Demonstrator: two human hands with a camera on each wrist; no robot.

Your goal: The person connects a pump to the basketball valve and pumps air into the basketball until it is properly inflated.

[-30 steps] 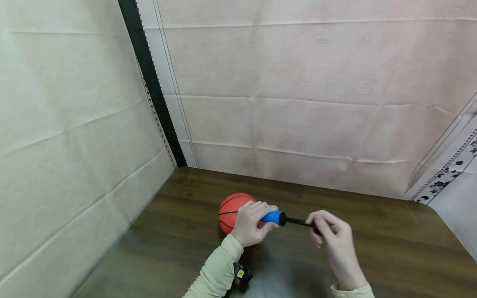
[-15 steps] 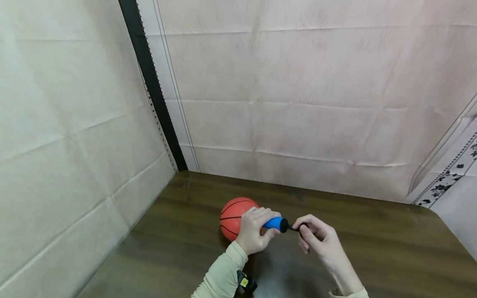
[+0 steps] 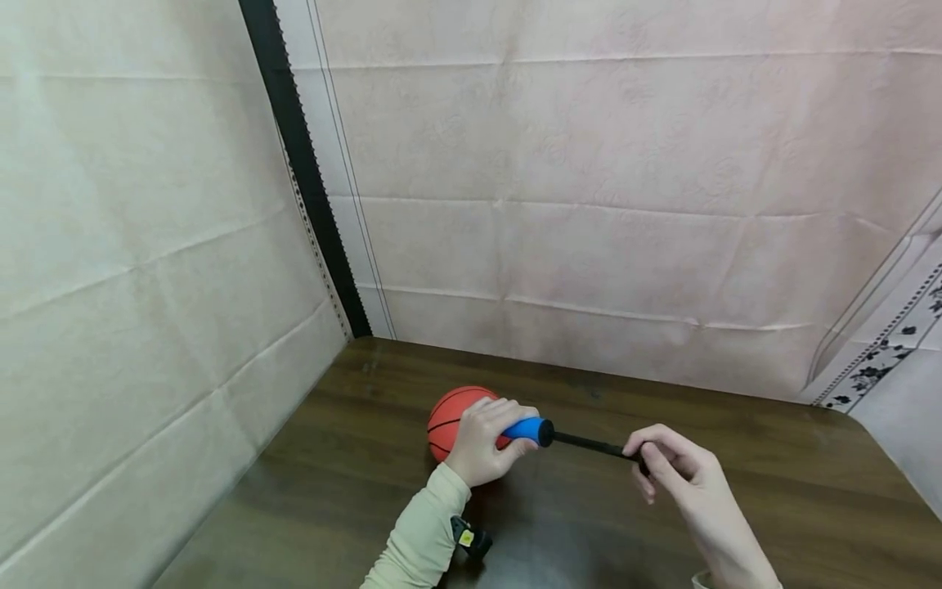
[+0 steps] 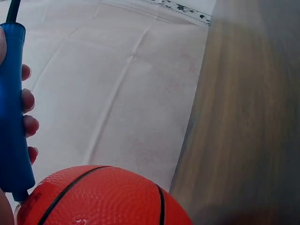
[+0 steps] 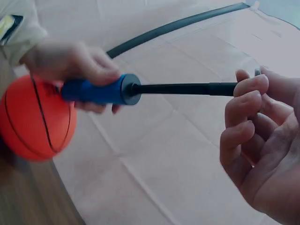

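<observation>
A small blue hand pump [image 3: 524,429] with a black end cap lies sideways in my left hand [image 3: 482,442], whose fingers wrap round its barrel. In the left wrist view the barrel's narrow tip [image 4: 21,194] meets the surface of a red-orange basketball [image 4: 108,197] with black lines. My right hand [image 3: 680,474] pinches the end of the pump's black rod [image 5: 187,89], which stands well out of the barrel. The rod's handle is mostly hidden by the right fingers. In the head view the left hand covers part of the ball.
Beneath the hands is a brown wooden table [image 3: 331,491]. Pale creased cloth [image 3: 625,164] hangs behind it, and another pale sheet [image 3: 147,286] stands at the left. A black strip [image 3: 309,172] runs down the corner. A small black device [image 3: 471,537] sits at the left wrist.
My right hand moved left, pushing the rod in, then moved back right, drawing it far out. The left hand, pump barrel and ball shifted only slightly.
</observation>
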